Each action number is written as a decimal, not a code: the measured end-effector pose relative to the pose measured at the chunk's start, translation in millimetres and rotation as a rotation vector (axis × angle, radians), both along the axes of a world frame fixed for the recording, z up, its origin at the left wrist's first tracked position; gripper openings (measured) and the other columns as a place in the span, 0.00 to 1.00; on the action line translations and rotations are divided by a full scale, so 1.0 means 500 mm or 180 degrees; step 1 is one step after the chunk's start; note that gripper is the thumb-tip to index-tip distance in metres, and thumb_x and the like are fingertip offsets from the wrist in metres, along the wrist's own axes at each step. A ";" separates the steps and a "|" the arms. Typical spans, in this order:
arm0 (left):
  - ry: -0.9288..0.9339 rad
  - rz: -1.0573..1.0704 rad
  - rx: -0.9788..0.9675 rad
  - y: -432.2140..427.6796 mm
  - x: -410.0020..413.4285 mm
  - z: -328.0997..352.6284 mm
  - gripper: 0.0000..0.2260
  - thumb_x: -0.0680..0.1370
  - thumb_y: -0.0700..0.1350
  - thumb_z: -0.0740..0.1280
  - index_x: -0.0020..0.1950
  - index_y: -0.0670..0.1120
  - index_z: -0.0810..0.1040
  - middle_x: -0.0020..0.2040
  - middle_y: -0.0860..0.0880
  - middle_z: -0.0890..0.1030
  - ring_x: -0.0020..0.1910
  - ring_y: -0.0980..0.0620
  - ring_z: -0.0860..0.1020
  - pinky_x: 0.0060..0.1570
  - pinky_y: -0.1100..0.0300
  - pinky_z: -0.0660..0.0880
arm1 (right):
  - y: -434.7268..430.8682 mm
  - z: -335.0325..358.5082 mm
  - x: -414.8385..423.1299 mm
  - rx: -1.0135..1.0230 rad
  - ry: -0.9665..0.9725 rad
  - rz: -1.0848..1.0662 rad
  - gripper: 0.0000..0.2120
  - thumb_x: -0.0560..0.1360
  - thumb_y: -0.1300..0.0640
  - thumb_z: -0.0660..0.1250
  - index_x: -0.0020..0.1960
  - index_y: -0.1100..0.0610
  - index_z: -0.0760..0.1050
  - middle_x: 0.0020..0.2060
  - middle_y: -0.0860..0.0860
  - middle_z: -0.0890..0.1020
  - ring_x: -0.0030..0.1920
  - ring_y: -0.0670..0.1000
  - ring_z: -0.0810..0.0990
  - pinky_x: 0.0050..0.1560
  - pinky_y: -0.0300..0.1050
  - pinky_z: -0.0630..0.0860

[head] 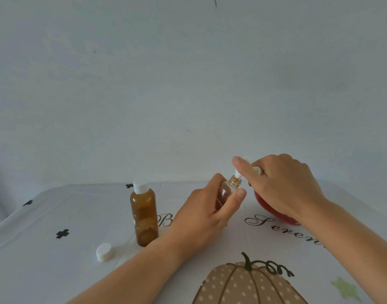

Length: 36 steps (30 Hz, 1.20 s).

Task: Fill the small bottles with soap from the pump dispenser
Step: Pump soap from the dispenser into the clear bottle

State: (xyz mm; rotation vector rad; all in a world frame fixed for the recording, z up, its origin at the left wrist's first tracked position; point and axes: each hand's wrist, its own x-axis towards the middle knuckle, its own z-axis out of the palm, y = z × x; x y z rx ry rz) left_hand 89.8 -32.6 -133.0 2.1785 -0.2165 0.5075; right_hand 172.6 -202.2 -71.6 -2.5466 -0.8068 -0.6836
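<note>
My left hand (pixel 206 212) grips a small amber bottle (pixel 225 190), tilted so its open threaded neck sits right under the white pump nozzle (pixel 238 174). My right hand (pixel 282 185) lies over the pump head of the red soap dispenser (pixel 273 210), index finger stretched along the top of the nozzle; most of the dispenser is hidden behind the hand. A second amber bottle (pixel 144 217) with a white cap stands upright to the left. A loose white cap (pixel 104 251) lies on the tablecloth at front left.
The table (pixel 56 270) has a white cloth with black clover marks, script lettering and a pumpkin print (pixel 243 284) near the front edge. A pale wall rises right behind the table's far edge.
</note>
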 end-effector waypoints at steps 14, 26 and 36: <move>0.0038 0.0100 -0.0017 0.002 0.004 -0.002 0.28 0.78 0.75 0.57 0.52 0.50 0.72 0.39 0.46 0.83 0.37 0.49 0.83 0.45 0.42 0.81 | 0.006 0.009 -0.019 0.0192 0.0169 0.0086 0.30 0.76 0.30 0.57 0.26 0.51 0.69 0.18 0.45 0.65 0.23 0.48 0.66 0.33 0.46 0.64; -0.0009 0.0094 -0.0069 -0.001 0.003 0.000 0.24 0.80 0.72 0.59 0.52 0.50 0.72 0.40 0.47 0.83 0.38 0.48 0.83 0.40 0.44 0.81 | -0.004 0.010 -0.021 0.0045 0.0180 0.0153 0.36 0.75 0.23 0.54 0.26 0.53 0.64 0.19 0.44 0.65 0.23 0.47 0.66 0.33 0.47 0.68; -0.0028 0.0068 -0.0067 0.000 0.007 -0.002 0.26 0.78 0.75 0.58 0.51 0.52 0.72 0.41 0.46 0.83 0.40 0.44 0.83 0.45 0.40 0.80 | 0.000 0.011 -0.021 0.0277 0.0274 0.0250 0.31 0.76 0.26 0.51 0.29 0.46 0.76 0.20 0.46 0.73 0.24 0.50 0.72 0.35 0.49 0.72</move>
